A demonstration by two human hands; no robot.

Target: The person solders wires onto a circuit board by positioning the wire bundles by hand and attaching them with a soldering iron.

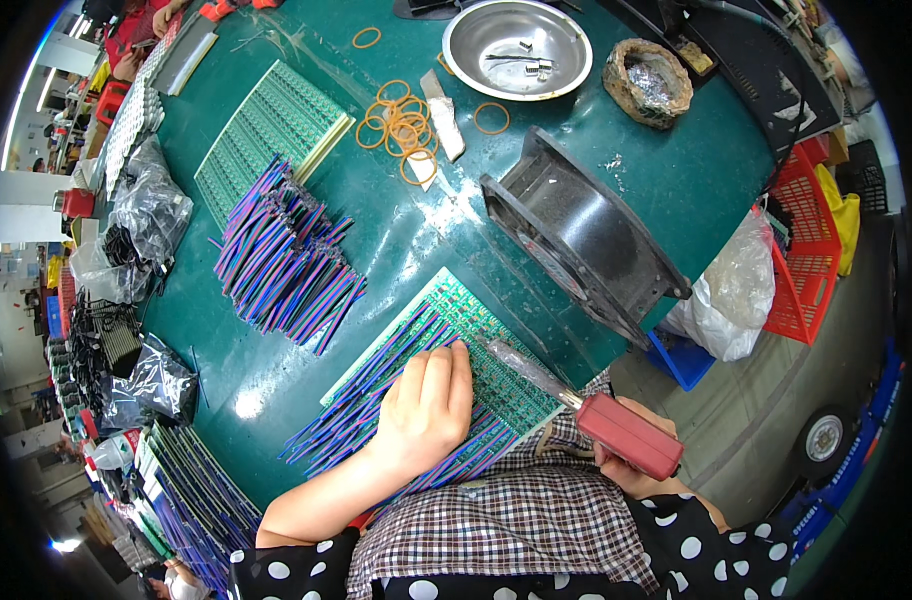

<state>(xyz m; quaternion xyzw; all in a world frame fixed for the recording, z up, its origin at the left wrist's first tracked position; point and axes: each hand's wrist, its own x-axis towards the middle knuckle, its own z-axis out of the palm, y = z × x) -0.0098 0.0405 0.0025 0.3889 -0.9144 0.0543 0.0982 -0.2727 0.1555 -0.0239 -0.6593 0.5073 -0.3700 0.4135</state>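
A green circuit board panel point(473, 318) lies at the table's near edge, with rows of small components. Many blue, purple and black wires point(341, 420) lie across its left and near parts. My left hand point(428, 405) rests over them, fingers pressed together and bent, fingertips at a wire end on the board; the exact grip is hidden under the hand. My right hand point(626, 465) is wrapped round the red handle of a soldering iron point(631, 437). Its silvery, wrapped shaft point(531, 370) points left over the panel, its tip close to my left fingertips.
A heap of cut wires point(286, 250) lies beside stacked panels point(271, 135) on the green table point(436, 230). Rubber bands point(404, 125), a metal bowl point(516, 80), a rough round dish point(626, 90) and a black fan point(586, 220) stand farther off. Red crates point(808, 250) are at right.
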